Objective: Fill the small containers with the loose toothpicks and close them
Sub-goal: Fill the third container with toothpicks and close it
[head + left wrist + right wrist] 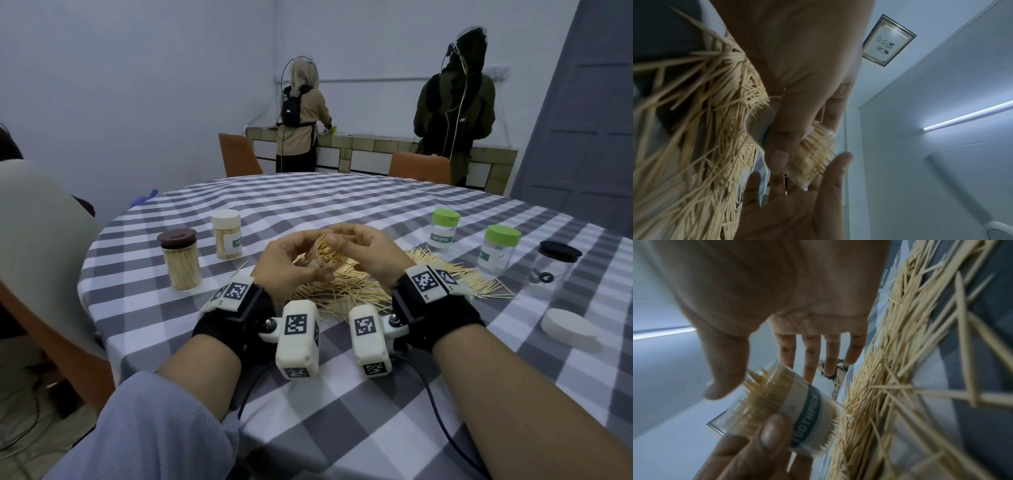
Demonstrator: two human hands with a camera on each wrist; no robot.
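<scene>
My left hand (pixel 294 262) grips a small clear container (pixel 789 402) with a "TOOTHPICK" label, tilted over the table and packed with toothpicks whose tips stick out of its open mouth. The left thumb (pixel 777 146) curls across the container's side. My right hand (pixel 356 241) is open with straight fingers (pixel 809 353), its palm at the protruding tips; whether it touches them is unclear. A big pile of loose toothpicks (pixel 376 284) lies on the checked tablecloth under and to the right of both hands.
Two filled, lidded jars stand left: brown lid (pixel 180 263), white lid (pixel 227 238). Two green-lidded containers (pixel 443 229) (pixel 498 253) and a black-lidded clear jar (pixel 555 269) stand right. A loose white lid (pixel 568 329) lies near the right edge. Two people stand at a far counter.
</scene>
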